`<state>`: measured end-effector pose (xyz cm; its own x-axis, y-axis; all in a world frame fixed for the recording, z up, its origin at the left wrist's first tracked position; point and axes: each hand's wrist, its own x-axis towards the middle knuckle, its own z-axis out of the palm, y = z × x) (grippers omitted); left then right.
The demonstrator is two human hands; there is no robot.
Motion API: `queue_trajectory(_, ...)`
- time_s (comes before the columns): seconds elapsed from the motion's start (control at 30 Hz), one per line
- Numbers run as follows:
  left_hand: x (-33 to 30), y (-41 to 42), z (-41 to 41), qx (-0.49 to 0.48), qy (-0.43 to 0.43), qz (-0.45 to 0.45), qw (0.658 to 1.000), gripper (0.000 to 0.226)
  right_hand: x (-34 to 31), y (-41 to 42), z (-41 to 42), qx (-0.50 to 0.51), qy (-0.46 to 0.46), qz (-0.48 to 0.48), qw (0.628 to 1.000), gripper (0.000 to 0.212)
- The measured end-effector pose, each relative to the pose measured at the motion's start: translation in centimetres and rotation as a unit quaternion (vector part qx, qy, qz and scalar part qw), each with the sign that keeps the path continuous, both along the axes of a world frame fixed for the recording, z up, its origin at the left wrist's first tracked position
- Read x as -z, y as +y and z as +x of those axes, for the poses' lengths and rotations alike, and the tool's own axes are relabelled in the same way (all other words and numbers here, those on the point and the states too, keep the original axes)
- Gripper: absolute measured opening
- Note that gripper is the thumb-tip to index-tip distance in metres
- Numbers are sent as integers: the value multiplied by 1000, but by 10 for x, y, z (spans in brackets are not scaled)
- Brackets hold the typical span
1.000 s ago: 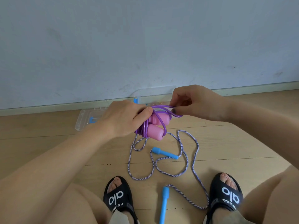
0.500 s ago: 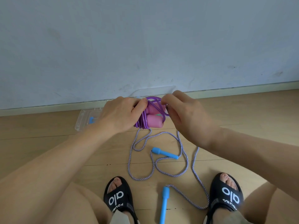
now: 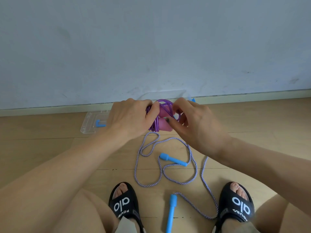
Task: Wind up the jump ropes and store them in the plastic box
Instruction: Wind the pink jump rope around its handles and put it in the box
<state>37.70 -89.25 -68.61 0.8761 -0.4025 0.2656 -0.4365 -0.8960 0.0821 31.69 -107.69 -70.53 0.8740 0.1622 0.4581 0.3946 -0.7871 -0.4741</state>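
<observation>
Both hands are up on the purple rope now, held in the air in front of the box, which lies on the floor just behind the knuckles with its clear lid beside it. The left hand has its fingers curled round the coils and the thumb pressed across them, clamping the bundle against the two pink handles. The right hand pinches a loop of cord between thumb and fingertips at the bundle's near side; whether it is tucking an end or just pulling it snug, I cannot tell. This cord looks smooth and springy, a light plastic that will want to uncoil the instant the grip slackens, so the place to hold it is across the coils at the handles, where the stiff pink grips give the fingers something firm to squeeze. Below the wrists, on the floor, lies the striped rope, loose and sprawling, one blue handle inside its loops and the other nearer the feet. That one looks braided, soft and limp: no spring, easy to gather, but prone to tangling. Best taken by both handles first, I'd judge, then wound around them.
</observation>
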Motion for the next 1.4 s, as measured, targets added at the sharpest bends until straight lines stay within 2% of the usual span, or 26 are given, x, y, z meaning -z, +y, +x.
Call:
queue_trajectory(0.2,8,-3,5,-19,-44,29,998,62,-2,5,7,40,25,-30,998,11)
queue_trajectory(0.37,9,-8,4,-38,-48,30,998,59,-2,3,13,44,23,-88,995,12)
queue_trajectory(0.47,10,-10,3,-42,-67,47,996,58,-1,5,13,69,4,-161,985,30)
queue_trajectory(0.53,9,-10,4,-44,-76,53,995,57,-2,6,14,84,0,-168,982,37)
queue_trajectory(0.7,12,-13,6,-48,-85,63,993,54,6,8,19,121,34,-107,986,6)
queue_trajectory(0.83,16,-15,8,-56,-90,82,991,52,10,10,21,123,70,-27,990,12)
queue_trajectory(1.0,22,-17,14,-87,-45,64,993,54,17,13,29,100,139,83,982,8)
queue_trajectory(1.23,21,-24,16,-97,-36,68,992,53,18,15,34,116,151,110,976,6)
queue_trajectory(1.4,19,-28,18,-102,-48,58,992,52,15,13,35,131,168,167,963,7)
